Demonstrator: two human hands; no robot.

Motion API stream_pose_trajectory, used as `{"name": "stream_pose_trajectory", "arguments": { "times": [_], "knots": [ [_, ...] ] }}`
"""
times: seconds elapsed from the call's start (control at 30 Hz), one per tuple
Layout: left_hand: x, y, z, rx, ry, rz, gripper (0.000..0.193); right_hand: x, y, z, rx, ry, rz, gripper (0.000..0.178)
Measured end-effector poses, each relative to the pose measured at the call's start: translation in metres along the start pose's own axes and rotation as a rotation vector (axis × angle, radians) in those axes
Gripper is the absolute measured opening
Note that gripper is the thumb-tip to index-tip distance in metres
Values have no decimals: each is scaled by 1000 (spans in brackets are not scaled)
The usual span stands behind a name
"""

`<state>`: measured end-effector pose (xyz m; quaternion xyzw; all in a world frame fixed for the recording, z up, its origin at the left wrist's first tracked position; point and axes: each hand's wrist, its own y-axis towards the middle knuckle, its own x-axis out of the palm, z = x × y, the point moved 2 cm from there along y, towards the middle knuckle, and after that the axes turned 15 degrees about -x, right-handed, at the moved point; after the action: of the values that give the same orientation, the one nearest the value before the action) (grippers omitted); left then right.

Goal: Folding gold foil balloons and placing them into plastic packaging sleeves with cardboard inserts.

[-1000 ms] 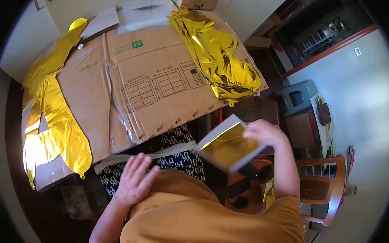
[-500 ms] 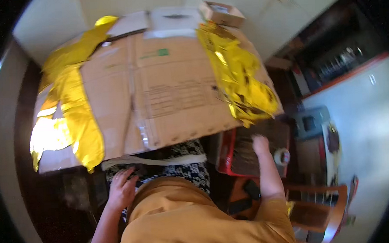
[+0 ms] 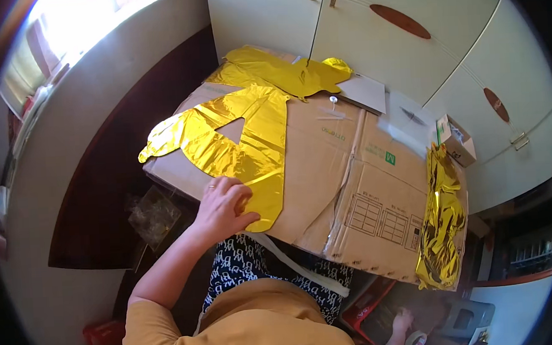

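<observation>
My left hand (image 3: pixel 223 206) rests at the near end of a flat gold foil balloon (image 3: pixel 260 167) with a cut-out in its middle. Its fingers are loosely bent and the thumb stands apart from them; no clear grip on the foil shows. Low at the right, my right hand (image 3: pixel 402 321) is over a dark-topped box with a red edge (image 3: pixel 364 311), beside a roll of tape (image 3: pixel 416 341). Its fingers look curled, and anything in them is too small to make out. Both the balloon and a second gold foil piece (image 3: pixel 283 69) farther back lie on brown cardboard (image 3: pixel 315 145).
Crumpled gold foil (image 3: pixel 441 226) lies along the cardboard's right edge. At the back are a white flat box (image 3: pixel 364 95) and a small open carton (image 3: pixel 454 141), close to white cupboards (image 3: pixel 394 54). A pale strip (image 3: pixel 293 265) crosses my lap. A curved wall stands at the left.
My view has turned to the left. My left hand has come up from my lap to the foil balloon's near end. My right hand stays by the red-edged box near the tape.
</observation>
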<state>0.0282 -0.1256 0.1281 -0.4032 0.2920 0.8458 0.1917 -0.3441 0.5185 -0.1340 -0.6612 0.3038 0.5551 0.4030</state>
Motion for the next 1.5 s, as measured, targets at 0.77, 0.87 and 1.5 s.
{"name": "stream_pose_trajectory", "arguments": {
  "times": [0.77, 0.87, 1.5],
  "knots": [
    [14, 64, -37, -552, -520, -215, 21, -240, 79, -621, -1664, 109, 217, 19],
    [11, 85, -57, -694, -844, -199, 20, -230, 73, -608, -1649, 243, 334, 27],
    [-29, 58, -44, 36, -209, -469, 135, -250, 130, -662, -1230, 468, 54, 47]
  ]
}}
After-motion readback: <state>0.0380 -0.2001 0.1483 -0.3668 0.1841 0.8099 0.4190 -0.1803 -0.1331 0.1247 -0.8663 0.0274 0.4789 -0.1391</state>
